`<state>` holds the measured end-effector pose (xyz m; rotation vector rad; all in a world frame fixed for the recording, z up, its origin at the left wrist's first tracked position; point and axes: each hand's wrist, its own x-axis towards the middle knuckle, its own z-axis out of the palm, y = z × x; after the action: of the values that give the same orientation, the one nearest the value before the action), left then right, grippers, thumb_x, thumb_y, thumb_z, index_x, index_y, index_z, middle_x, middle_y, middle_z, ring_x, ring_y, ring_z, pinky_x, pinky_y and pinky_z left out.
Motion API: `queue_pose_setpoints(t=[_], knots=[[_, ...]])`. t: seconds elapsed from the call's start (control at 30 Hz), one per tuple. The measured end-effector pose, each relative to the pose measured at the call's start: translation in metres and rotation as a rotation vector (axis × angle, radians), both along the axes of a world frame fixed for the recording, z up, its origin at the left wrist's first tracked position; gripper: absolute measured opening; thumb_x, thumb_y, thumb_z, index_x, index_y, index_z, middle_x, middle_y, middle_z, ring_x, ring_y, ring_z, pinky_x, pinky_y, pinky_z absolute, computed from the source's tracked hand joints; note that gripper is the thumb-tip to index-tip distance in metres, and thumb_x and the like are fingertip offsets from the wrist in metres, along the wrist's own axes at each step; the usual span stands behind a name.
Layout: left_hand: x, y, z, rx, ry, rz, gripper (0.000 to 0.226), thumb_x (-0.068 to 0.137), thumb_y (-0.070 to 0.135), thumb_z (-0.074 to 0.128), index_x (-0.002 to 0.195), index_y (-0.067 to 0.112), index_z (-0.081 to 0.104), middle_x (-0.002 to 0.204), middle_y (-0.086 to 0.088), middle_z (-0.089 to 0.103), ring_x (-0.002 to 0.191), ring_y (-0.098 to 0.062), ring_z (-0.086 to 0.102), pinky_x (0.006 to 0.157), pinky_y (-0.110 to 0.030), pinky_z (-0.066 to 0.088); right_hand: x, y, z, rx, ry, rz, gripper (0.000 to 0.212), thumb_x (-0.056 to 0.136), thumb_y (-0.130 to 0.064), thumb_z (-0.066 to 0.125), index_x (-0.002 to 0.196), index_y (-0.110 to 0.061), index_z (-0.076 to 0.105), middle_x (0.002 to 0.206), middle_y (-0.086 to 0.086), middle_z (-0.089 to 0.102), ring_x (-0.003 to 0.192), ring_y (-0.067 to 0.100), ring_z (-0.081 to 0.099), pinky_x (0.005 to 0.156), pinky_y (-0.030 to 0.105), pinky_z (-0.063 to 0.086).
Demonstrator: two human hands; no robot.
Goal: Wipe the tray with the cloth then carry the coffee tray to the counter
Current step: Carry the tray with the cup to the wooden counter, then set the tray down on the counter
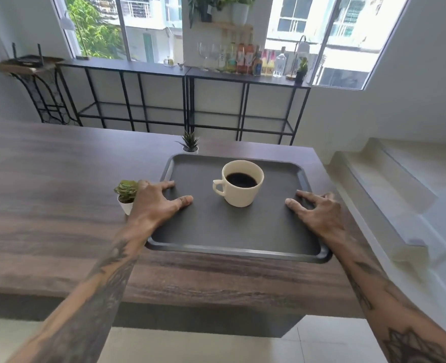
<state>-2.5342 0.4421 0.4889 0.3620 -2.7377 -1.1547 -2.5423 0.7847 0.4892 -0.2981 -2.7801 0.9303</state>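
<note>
A dark grey tray (211, 231) lies on the wooden counter (46, 192), near its right end. A cream cup of black coffee (241, 183) stands upright in the tray's far half. My left hand (156, 203) rests over the tray's left rim, thumb and fingers spread on the tray's floor. My right hand (319, 208) lies over the right rim the same way, fingers spread. Whether either hand has a grip under the rim is hidden. No cloth is in view.
A small potted succulent (126, 193) stands just left of my left hand, touching-close. Another little spiky plant (190, 142) sits behind the tray's far left corner. A black shelf (127, 68) with bottles (245, 57) and glasses runs under the windows. Stairs (389, 184) rise at the right.
</note>
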Motion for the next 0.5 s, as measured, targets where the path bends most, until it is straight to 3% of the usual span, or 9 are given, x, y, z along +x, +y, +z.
queue_pose_setpoints(t=[0.2, 0.5], knots=[[-0.024, 0.013, -0.032, -0.063, -0.059, 0.032, 0.072, 0.074, 0.055, 0.082, 0.134, 0.018, 0.065, 0.126, -0.025, 0.055, 0.131, -0.036, 0.045, 0.109, -0.039, 0.041, -0.026, 0.001, -0.04, -0.042, -0.056, -0.023, 0.054, 0.081, -0.051, 0.071, 0.127, -0.023, 0.067, 0.117, 0.017, 0.05, 0.113, 0.032, 0.055, 0.104, 0.033, 0.04], [-0.056, 0.017, -0.056, -0.201, -0.114, 0.046, 0.066, 0.08, 0.054, 0.076, 0.132, 0.016, 0.066, 0.129, -0.025, 0.064, 0.129, -0.037, 0.047, 0.107, -0.038, 0.033, -0.052, -0.004, -0.059, 0.003, -0.118, -0.016, 0.06, 0.085, -0.056, 0.065, 0.133, -0.02, 0.062, 0.125, 0.015, 0.045, 0.118, 0.03, 0.053, 0.105, 0.035, 0.043]])
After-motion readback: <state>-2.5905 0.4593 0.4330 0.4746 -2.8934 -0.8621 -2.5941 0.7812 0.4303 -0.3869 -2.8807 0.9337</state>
